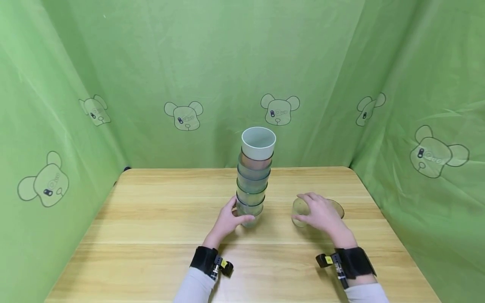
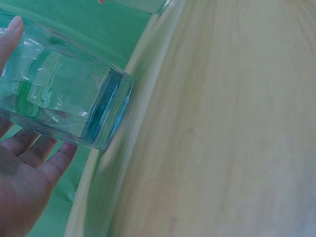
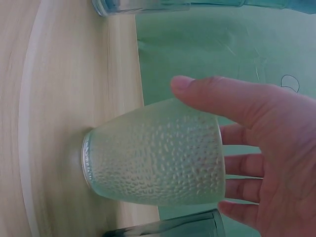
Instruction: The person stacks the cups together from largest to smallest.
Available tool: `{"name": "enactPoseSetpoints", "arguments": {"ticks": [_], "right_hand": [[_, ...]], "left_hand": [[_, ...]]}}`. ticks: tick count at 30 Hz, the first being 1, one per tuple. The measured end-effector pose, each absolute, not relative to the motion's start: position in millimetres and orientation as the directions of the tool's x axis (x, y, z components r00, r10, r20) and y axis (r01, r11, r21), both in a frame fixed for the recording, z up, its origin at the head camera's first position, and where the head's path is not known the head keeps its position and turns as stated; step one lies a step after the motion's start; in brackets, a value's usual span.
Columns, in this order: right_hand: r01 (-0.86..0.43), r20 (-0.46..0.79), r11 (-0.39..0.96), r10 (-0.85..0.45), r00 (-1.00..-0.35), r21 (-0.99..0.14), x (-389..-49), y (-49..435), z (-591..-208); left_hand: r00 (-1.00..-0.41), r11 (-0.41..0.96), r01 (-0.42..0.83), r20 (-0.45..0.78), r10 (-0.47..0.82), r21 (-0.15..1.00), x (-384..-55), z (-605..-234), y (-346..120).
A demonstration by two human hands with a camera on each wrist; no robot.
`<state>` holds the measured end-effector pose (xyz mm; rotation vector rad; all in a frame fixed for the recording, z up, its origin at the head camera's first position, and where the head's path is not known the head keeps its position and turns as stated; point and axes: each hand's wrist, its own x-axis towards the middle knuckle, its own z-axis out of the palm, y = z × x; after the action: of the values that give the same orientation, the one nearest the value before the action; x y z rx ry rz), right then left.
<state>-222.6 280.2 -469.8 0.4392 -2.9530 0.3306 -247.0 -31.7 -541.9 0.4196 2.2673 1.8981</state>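
Observation:
A tall stack of nested cups point(image 1: 254, 185) stands on the table, topped by a white cup point(image 1: 261, 152) with its mouth upward. My left hand point(image 1: 227, 221) grips the stack low down, thumb on the near side and fingers on the far side. The clear bottom cup point(image 2: 64, 91) fills the left part of the left wrist view. To the right, my right hand point(image 1: 322, 213) holds a yellowish dimpled cup point(image 3: 153, 153) near its wide upper end, its narrow base at the tabletop. Just beyond that hand is another see-through cup point(image 3: 177, 226), mostly hidden behind it in the head view.
The wooden table point(image 1: 159, 261) runs under both hands. A green curtain point(image 1: 227, 50) with printed bear heads hangs along its back and both sides. Black straps with small cameras sit on both wrists.

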Motion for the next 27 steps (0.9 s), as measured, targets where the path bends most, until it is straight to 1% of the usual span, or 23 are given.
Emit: {"name": "enactPoseSetpoints", "arguments": {"ticks": [5,12,17,21,27], "right_hand": [[-0.321,0.191,0.915,-0.279,-0.941,-0.244,-224.6,276.2,-461.7],[-0.371,0.243,0.891,-0.312,-0.919,-0.262,-231.2,272.4,-435.9],[-0.43,0.336,0.864,-0.336,-0.88,-0.262,-235.8,269.2,-413.0],[-0.502,0.451,0.835,-0.367,-0.814,-0.227,-238.7,265.6,-390.6],[-0.603,0.643,0.785,-0.391,-0.659,-0.14,-244.9,255.9,-347.6]], "left_hand": [[-0.951,0.167,0.108,0.053,0.304,0.98,-247.3,-541.9,-31.0],[-0.953,0.179,0.106,0.049,0.298,0.978,-247.5,-539.2,-30.7],[-0.953,0.193,0.109,0.048,0.299,0.975,-247.8,-537.7,-30.6],[-0.951,0.199,0.119,0.054,0.306,0.973,-247.7,-538.2,-30.5],[-0.952,0.208,0.119,0.052,0.302,0.971,-246.7,-538.6,-31.2]]}}
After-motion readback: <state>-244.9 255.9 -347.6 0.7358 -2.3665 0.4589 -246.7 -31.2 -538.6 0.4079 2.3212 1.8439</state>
